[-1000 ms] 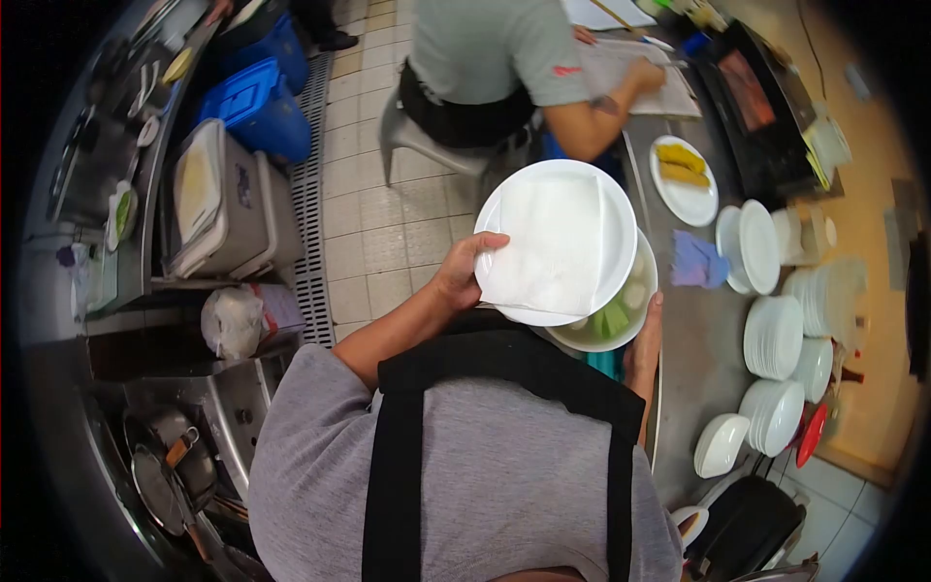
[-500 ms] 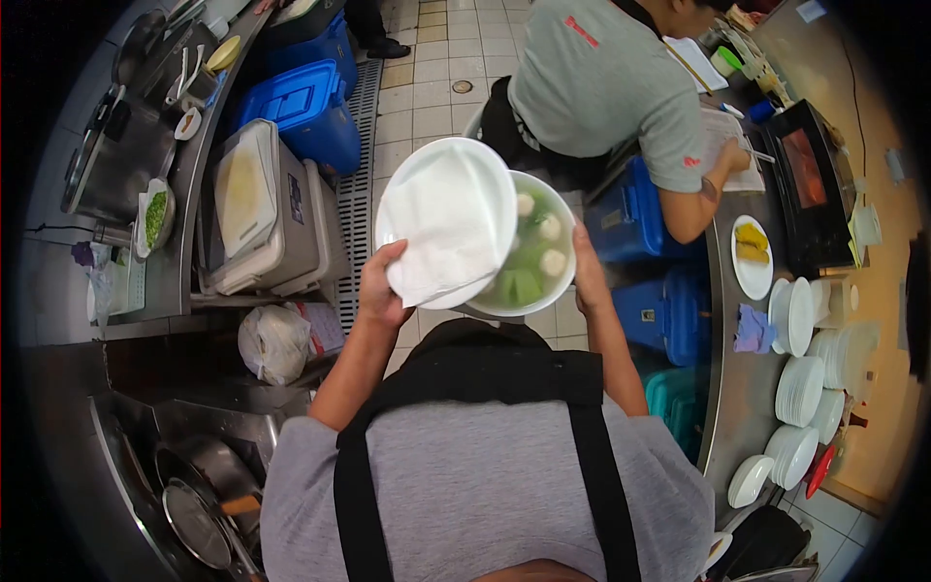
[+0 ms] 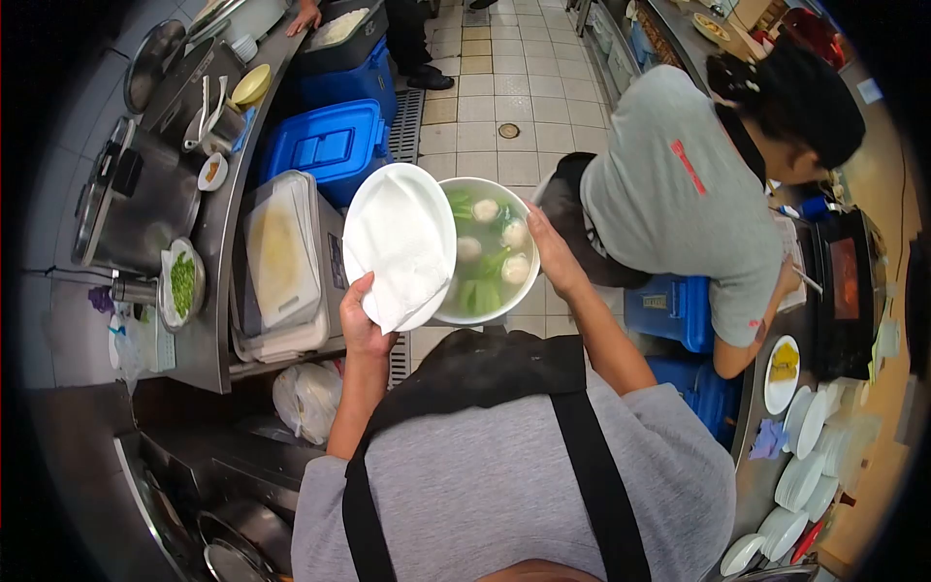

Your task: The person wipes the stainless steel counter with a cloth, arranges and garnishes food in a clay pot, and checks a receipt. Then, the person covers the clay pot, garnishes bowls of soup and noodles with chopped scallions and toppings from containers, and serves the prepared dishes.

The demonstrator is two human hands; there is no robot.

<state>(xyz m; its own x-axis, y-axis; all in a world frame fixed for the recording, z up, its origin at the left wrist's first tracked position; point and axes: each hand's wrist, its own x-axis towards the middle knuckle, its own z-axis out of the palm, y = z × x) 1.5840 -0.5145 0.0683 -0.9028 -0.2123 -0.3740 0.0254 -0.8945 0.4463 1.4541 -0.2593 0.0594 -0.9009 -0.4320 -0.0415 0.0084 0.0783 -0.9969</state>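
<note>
My left hand (image 3: 364, 320) is closed on the near edge of a white oval plate (image 3: 449, 228), its thumb on top. A white paper napkin (image 3: 393, 242) lies over most of that plate. On the other side, my right hand (image 3: 555, 254) grips the right rim of a white bowl (image 3: 529, 204). Inside the bowl is a clear greenish soup (image 3: 485, 262) with several pale round balls and green leafy vegetables. The plate overlaps the bowl's left side, hiding that part of its rim.
A co-worker (image 3: 679, 184) leans over the right counter, holding a pen. Plates (image 3: 800, 480) are stacked there, near a dish of yellow food (image 3: 784, 364). Blue bins (image 3: 325, 141) and a pot (image 3: 145, 204) are on the left. The tiled aisle (image 3: 495, 107) runs ahead.
The plate has shifted left relative to the bowl, so more of the soup shows. The surroundings have swung rightward in view. Both hands keep their hold.
</note>
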